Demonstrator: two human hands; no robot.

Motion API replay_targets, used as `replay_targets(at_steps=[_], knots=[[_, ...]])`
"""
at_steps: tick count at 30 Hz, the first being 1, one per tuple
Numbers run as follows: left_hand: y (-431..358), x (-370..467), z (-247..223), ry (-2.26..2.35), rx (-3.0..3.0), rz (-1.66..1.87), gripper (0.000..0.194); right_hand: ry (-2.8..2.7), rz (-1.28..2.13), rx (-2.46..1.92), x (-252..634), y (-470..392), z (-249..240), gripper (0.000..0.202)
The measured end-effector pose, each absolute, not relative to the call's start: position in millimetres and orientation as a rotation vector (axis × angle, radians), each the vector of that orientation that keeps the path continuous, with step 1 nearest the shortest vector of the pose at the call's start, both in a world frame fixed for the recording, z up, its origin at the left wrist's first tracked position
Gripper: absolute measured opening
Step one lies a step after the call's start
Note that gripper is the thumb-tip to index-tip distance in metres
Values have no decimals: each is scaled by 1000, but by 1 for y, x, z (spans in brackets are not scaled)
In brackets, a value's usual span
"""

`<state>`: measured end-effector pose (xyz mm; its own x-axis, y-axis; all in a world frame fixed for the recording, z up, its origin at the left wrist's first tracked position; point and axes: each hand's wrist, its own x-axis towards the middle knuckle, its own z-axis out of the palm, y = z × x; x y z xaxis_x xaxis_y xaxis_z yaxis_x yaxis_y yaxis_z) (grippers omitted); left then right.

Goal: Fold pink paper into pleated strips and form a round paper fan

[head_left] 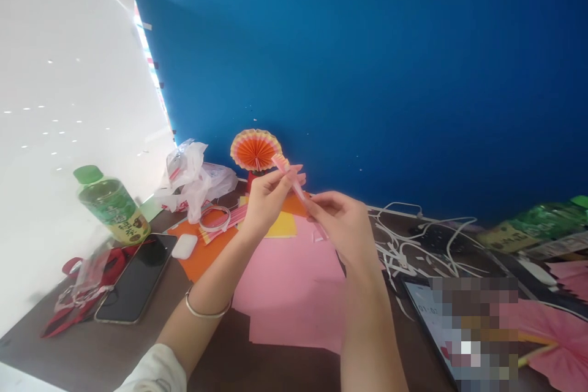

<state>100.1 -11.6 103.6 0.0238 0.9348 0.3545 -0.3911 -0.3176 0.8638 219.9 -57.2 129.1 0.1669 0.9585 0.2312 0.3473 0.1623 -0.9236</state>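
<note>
A narrow folded strip of pink paper with a yellowish top end is held up at a slant over the table. My left hand pinches it near the upper end, some fingers stretched past it. Lower down, my right hand grips the same strip between thumb and fingers. Beneath the hands lie pink paper sheets, with a yellow sheet and orange paper by them. Behind my left hand a pleated orange, pink and yellow paper fan stands upright.
On the left are a green-capped bottle, a dark phone, a white case, a red strap and plastic bags. White cables and paper scraps, a tablet and pink pleated paper lie right. A blue wall rises behind.
</note>
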Motion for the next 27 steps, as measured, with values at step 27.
replay_targets(at_steps=[27], knots=[[-2, 100, 95, 646, 1205, 1523, 32, -1351, 618, -1430, 223, -56, 128, 26]])
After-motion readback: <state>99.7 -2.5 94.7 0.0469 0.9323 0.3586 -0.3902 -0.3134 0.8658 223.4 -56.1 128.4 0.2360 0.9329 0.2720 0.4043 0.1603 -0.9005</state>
